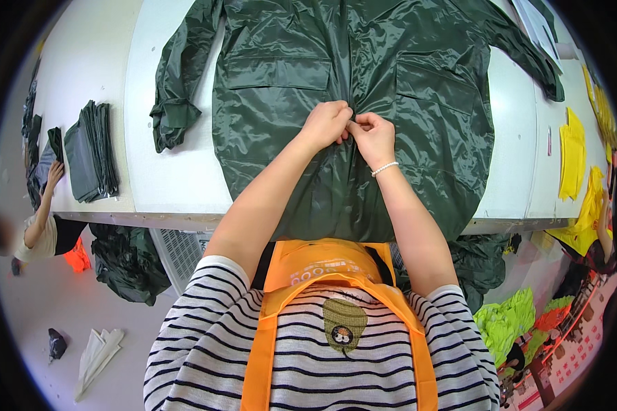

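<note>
I see dark green jacket (439, 123) spread on white table (168, 185), hem over near edge. Cloth glossy, thin-looking, crinkled throughout; broad, rectangular pocket flaps either side of centre front. I have left hand (327, 125) and right hand (376, 140) almost meeting, both pinching jacket's centre front. White bead bracelet (384, 168), right wrist. Folded dark stack (92, 154) toward table's left end, flat yellow cloth (572, 154) toward right.

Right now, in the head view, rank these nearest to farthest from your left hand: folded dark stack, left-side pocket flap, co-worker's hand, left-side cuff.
From the left hand:
1. Left-side pocket flap, ahead and left, on the green jacket.
2. Left-side cuff, farther left.
3. Folded dark stack, left of the cuff.
4. Co-worker's hand, far left.
</note>
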The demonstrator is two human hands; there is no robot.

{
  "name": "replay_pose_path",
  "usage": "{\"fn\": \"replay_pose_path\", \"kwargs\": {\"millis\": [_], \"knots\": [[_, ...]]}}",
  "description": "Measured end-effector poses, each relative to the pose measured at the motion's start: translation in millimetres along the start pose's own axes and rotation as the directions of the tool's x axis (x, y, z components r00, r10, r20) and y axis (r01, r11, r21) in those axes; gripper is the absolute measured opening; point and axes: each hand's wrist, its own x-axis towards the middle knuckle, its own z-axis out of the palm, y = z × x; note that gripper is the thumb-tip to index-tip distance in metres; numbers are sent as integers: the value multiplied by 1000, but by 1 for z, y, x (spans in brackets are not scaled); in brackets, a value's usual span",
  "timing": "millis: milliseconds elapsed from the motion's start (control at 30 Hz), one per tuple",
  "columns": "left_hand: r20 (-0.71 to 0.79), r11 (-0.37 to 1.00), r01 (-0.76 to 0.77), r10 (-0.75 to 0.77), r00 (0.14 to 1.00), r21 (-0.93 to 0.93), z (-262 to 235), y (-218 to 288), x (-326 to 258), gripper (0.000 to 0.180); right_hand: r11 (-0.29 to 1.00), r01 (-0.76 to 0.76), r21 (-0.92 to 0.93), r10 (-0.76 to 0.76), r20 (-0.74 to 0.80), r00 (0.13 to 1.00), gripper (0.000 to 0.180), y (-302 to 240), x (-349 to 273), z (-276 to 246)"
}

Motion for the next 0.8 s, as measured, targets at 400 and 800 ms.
{"fn": "replay_pose_path", "kwargs": {"millis": [400, 800], "knots": [[-267, 754, -337, 553, 789, 564, 37, 17, -21, 24, 861, 317, -398, -388, -110, 915, 38, 8, 14, -15], [18, 897, 55, -70, 997, 439, 70, -24, -121, 35, 967, 64, -246, -68, -8, 998, 12, 40, -159, -48]]}}
